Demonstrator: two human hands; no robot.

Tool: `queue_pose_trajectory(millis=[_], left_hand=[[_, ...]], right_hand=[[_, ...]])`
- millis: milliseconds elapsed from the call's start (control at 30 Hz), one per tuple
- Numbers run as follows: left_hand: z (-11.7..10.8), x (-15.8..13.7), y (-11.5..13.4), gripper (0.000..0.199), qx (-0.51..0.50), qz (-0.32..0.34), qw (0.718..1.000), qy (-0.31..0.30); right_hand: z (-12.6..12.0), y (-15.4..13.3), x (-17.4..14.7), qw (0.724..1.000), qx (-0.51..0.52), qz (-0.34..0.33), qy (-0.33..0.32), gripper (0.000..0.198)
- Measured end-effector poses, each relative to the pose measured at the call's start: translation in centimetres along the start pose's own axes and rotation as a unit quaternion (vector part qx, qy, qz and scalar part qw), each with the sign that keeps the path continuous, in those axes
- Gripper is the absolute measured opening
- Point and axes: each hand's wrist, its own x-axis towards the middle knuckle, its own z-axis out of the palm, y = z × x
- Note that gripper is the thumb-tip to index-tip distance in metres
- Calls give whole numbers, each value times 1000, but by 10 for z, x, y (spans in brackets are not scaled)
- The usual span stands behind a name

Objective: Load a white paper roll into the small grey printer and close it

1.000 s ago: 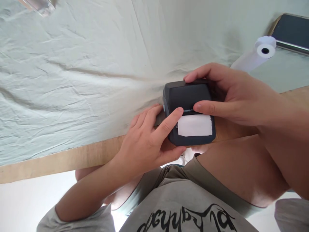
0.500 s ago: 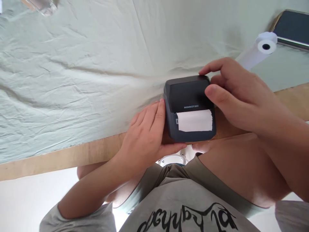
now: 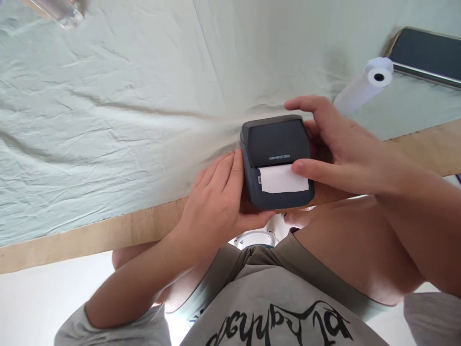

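Note:
A dark label printer with NIIMBOT lettering sits at the table's near edge, its lid down. A white paper strip sticks out of its slot and lies over the front. My left hand grips the printer's left side, fingers straight along it and thumb along the near edge. On the other side, my right hand has its thumb on the paper's right part. Its index finger stretches past the printer's far right corner, while its other fingers are partly hidden at the right side.
Right of the printer, a white paper roll with a dark core hole lies beside a dark phone. A clear object is cut off at the top left. A wrinkled pale green cloth covers the table up to its wooden edge.
My right thumb has moved from the printer's lid down onto the paper strip. The index finger has lifted off the far corner. My left hand keeps its place on the printer.

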Motion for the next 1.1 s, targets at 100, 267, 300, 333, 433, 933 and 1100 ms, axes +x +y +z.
queue_pose_trajectory(millis=[100,267,300,333,433,933,1100], left_hand=[[2,-2,-1,105,-20,-33,999,19],[3,-4,-2,106,0,-6,1000,11],[3,-4,-2,104,4,1,1000,12],[3,-3,-2,104,7,6,1000,16],[4,-3,-2,102,9,13,999,28],[3,-4,-2,97,9,21,1000,14],[1,-5,-3,100,14,34,999,12]], right_hand=[[-4,-6,-1,1000,5,3,26,86],[-7,-27,-3,986,20,2,167,52],[-7,-30,-2,980,19,-2,200,51],[-7,-33,-1,974,17,-6,226,50],[-9,-37,7,964,2,-3,268,44],[-15,-21,31,958,-282,-33,25,31],[-18,-16,38,955,-276,-101,-37,36]])
